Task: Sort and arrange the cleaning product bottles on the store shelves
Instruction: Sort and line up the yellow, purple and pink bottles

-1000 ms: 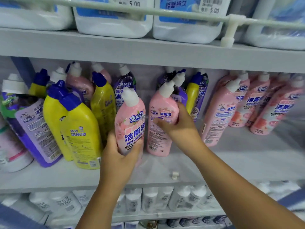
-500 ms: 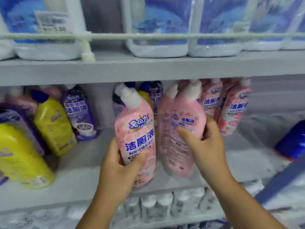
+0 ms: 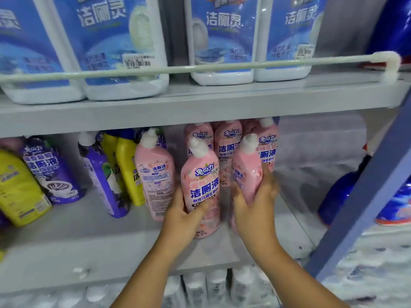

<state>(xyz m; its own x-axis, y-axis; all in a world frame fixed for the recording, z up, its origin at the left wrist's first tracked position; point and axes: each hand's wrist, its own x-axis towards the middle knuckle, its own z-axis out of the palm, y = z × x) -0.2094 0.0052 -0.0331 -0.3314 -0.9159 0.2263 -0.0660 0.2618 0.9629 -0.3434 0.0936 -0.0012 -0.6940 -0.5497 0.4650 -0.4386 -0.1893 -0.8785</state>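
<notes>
Left hand (image 3: 181, 221) wrapped around lower body of front pink bottle (image 3: 201, 187), fingers closed on it, label facing out. Right hand (image 3: 255, 207) clasping second pink bottle (image 3: 245, 174) just at 3 o'clock of the first, fingers closed round its side. Both bottles upright, low over middle shelf (image 3: 89, 245); contact with it unclear. More pink bottles (image 3: 226, 143) at 12 o'clock, close behind. Lone pink bottle (image 3: 154, 172) at 9 o'clock, back label showing. Yellow bottle (image 3: 127, 167) and purple bottle (image 3: 100, 174) farther toward 9 o'clock. Large blue-labelled jugs (image 3: 222, 38) on upper shelf.
</notes>
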